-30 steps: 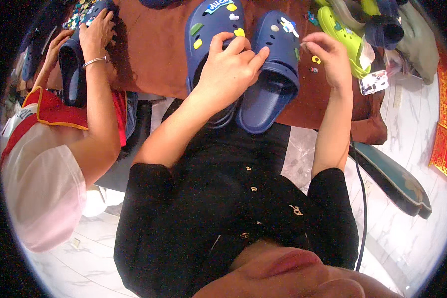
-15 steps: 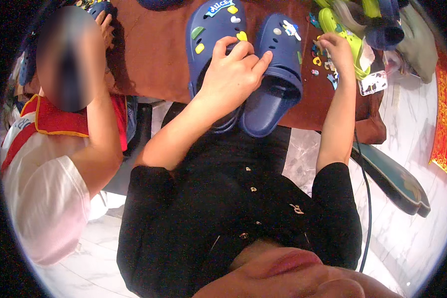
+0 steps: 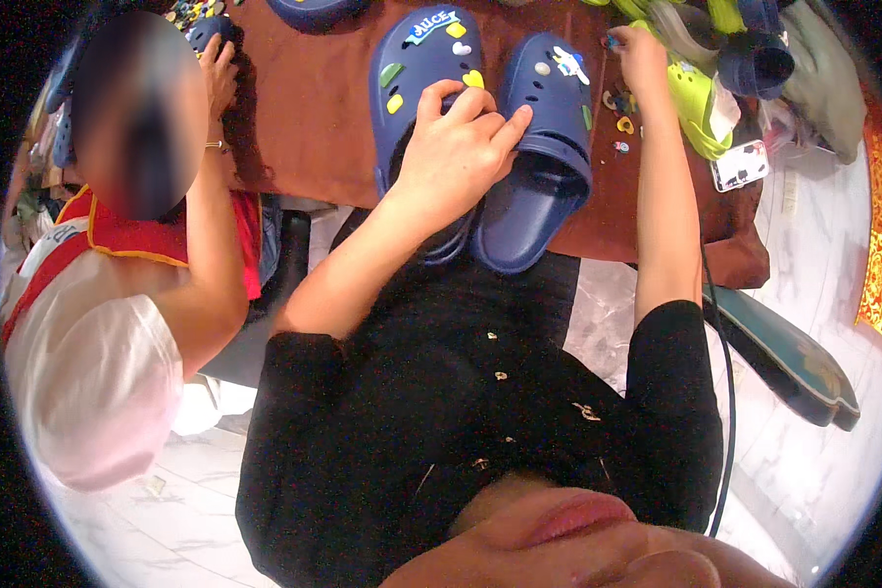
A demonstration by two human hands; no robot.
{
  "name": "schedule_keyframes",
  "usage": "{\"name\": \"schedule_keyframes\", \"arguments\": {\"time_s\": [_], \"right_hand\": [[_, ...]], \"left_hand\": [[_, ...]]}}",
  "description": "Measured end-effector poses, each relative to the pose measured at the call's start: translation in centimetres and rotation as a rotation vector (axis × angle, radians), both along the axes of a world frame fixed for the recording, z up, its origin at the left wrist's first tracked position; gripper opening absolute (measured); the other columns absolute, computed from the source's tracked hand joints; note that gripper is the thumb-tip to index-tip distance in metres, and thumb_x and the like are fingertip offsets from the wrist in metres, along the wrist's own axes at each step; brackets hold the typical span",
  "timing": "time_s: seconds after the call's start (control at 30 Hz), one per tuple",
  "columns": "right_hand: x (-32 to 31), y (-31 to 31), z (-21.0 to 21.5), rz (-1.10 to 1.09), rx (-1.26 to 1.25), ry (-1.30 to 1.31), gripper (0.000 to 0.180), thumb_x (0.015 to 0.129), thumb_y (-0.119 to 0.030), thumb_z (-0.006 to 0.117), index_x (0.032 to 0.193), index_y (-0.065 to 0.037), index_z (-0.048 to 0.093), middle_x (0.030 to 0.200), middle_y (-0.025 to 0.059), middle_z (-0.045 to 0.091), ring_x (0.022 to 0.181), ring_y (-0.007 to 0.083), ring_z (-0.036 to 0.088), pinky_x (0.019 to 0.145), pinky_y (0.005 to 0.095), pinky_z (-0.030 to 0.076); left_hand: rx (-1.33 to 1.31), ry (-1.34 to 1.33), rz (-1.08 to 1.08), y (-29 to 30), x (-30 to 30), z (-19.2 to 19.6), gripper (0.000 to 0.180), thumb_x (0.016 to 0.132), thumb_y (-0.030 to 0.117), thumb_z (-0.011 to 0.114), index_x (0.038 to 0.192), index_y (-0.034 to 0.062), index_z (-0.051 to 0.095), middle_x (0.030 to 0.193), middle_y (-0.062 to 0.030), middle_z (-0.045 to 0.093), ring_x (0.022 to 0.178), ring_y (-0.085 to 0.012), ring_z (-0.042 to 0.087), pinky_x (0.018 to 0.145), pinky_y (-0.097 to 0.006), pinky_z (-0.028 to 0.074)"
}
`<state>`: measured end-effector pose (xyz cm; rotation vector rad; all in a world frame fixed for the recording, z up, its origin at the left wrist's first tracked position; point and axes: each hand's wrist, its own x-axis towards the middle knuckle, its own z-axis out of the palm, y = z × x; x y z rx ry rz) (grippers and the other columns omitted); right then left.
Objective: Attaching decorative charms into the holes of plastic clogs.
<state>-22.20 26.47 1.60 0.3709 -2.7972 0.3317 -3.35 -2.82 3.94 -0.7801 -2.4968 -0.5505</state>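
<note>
Two navy clogs lie side by side at the table's front edge. My left hand (image 3: 465, 147) is curled over the left clog (image 3: 402, 73), its fingertips at the rear edge of the upper. That clog carries a blue name-banner charm (image 3: 431, 26) and several yellow, green and white charms. On the right clog (image 3: 544, 93) sit a white-and-blue figure charm (image 3: 570, 65) and a few others. Farther out, my right hand (image 3: 641, 64) pinches at a small blue shoe charm (image 3: 613, 42) among loose charms; its fingertips are partly hidden.
A brown cloth (image 3: 294, 118) covers the table. Loose charms (image 3: 624, 125), a lime-green clog (image 3: 696, 113) and a black-and-white card (image 3: 741, 166) lie on the right. At the left, a co-worker's hand (image 3: 218, 73) touches another navy clog. A black cable (image 3: 725, 392) hangs beside my right arm.
My right hand has reached farther away, past the nearer loose charms to a blue one, and its fingers have closed. My left hand stays on the left clog.
</note>
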Motion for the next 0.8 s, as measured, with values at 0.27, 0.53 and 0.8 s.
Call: {"name": "schedule_keyframes", "arguments": {"time_s": [0.27, 0.53, 0.8], "right_hand": [[0.3, -3.3, -0.8, -0.022, 0.211, -0.152, 0.021, 0.088, -0.012, 0.041, 0.093, -0.002, 0.059, 0.099, 0.0227, 0.059, 0.097, 0.0368, 0.058, 0.078, 0.0458, 0.05], [3.2, -1.1, -0.9, 0.061, -0.089, 0.046, 0.017, 0.079, -0.004, 0.056, 0.095, -0.002, 0.06, 0.096, 0.0209, 0.06, 0.094, 0.0395, 0.056, 0.079, 0.0456, 0.046], [7.7, -4.2, 3.3, 0.185, -0.552, -0.09, 0.013, 0.08, -0.007, 0.064, 0.092, -0.001, 0.065, 0.081, 0.0109, 0.066, 0.075, 0.0208, 0.062, 0.071, 0.0322, 0.048]], "left_hand": [[-0.054, 0.032, 0.038, -0.6, 1.3, -0.3, 0.051, 0.065, 0.022, 0.069, 0.114, 0.0134, 0.06, 0.081, -0.0003, 0.063, 0.089, -0.02, 0.055, 0.09, -0.046, 0.037], [0.023, 0.079, -0.016, -0.3, 2.0, -0.3, 0.047, 0.064, 0.022, 0.073, 0.109, 0.0122, 0.066, 0.08, 0.0024, 0.064, 0.092, -0.0158, 0.055, 0.094, -0.043, 0.035], [0.016, 0.072, 0.016, -0.4, 1.9, 0.4, 0.047, 0.064, 0.021, 0.074, 0.109, 0.0126, 0.068, 0.083, 0.0016, 0.066, 0.095, -0.0169, 0.054, 0.095, -0.042, 0.034]]}}
